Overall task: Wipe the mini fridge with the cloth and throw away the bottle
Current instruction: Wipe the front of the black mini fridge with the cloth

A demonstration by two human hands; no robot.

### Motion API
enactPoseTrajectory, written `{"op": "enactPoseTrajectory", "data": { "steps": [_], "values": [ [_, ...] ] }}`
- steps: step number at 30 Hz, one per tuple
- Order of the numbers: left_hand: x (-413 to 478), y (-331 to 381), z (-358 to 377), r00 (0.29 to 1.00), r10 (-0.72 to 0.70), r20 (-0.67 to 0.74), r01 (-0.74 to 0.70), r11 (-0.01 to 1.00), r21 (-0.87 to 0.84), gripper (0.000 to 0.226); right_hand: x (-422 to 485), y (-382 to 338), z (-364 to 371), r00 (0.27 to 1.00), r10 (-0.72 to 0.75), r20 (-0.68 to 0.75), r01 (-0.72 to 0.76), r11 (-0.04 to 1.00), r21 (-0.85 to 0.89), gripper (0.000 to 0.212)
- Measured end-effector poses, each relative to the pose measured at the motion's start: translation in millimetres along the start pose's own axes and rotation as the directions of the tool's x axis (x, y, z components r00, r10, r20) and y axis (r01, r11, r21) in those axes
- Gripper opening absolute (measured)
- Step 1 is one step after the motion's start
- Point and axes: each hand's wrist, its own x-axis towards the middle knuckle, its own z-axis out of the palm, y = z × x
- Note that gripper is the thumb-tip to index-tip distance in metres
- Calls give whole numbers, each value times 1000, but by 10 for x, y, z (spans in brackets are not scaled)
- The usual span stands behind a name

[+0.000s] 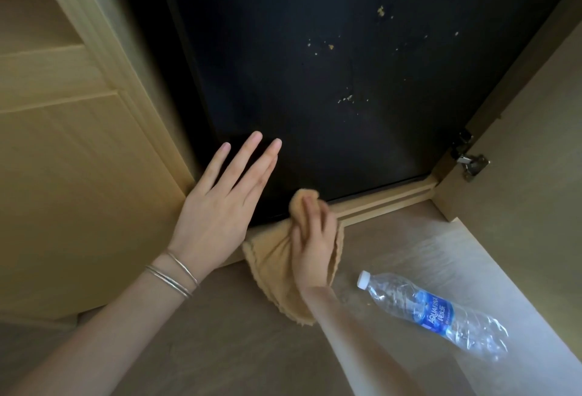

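Observation:
The black mini fridge (330, 87) fills the upper middle, set inside a light wood cabinet; its front carries pale crumb-like specks. My left hand (220, 203) lies flat and open against the fridge's lower left corner, fingers spread. My right hand (315, 238) is closed on a tan cloth (274, 272), pressing its bunched top against the fridge's bottom edge while the rest hangs down. A clear, crumpled plastic bottle (431, 310) with a white cap and blue label lies on its side on the floor, right of my right forearm.
A wooden cabinet panel (63, 159) stands to the left. The open cabinet door (535, 143) with a metal hinge (470, 162) stands to the right. A wood sill (387, 197) runs under the fridge. Pale wood floor (220, 348) lies below.

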Motion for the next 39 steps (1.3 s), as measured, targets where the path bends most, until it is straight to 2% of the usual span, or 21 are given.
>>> {"op": "enactPoseTrajectory", "data": {
  "steps": [3,5,7,9,11,13,16,18,19,21,28,34,39],
  "values": [
    [10,5,-11,1000,6,16,-7,1000,21,63,-222,5,87,957,-158,244,186,978,-94,48],
    [5,3,-6,1000,10,24,-11,1000,22,65,-228,-2,42,929,-229,290,264,960,-90,47],
    [-12,4,7,1000,9,11,-9,1000,16,61,-157,9,-101,950,-244,197,253,967,-24,48],
    [-17,-1,23,1000,2,-15,-3,1000,-5,59,39,9,-269,988,-151,-4,152,988,8,49],
    [-9,0,30,1000,-1,-19,0,999,-38,60,283,-20,-358,988,-35,-153,41,999,36,46],
    [-1,-2,29,1000,-2,-15,1,999,-50,62,407,-110,-321,985,18,-172,-5,997,72,44],
    [-14,1,29,1000,7,-29,-8,999,-43,57,268,-154,-209,991,-115,-61,115,993,-1,48],
    [-4,5,10,999,4,-32,-6,998,-56,57,112,-95,-170,961,-241,138,249,967,-44,52],
    [6,5,-5,1000,5,-23,-7,998,-66,58,68,-66,-173,938,-262,227,280,959,-50,53],
    [23,0,-45,1000,7,1,-7,996,-94,60,66,-54,-287,925,-238,296,263,964,-44,53],
    [159,-24,-362,998,63,16,-58,973,-223,58,599,-271,-1453,961,-230,156,240,969,-50,47],
    [815,90,-1012,977,130,-170,-175,942,-287,56,1235,-706,-2450,956,-290,-35,285,951,-119,45],
    [1412,-90,-1528,953,-4,-303,-80,961,-264,55,1697,-944,-2892,934,-295,-200,286,955,-78,45]
  ]
}}
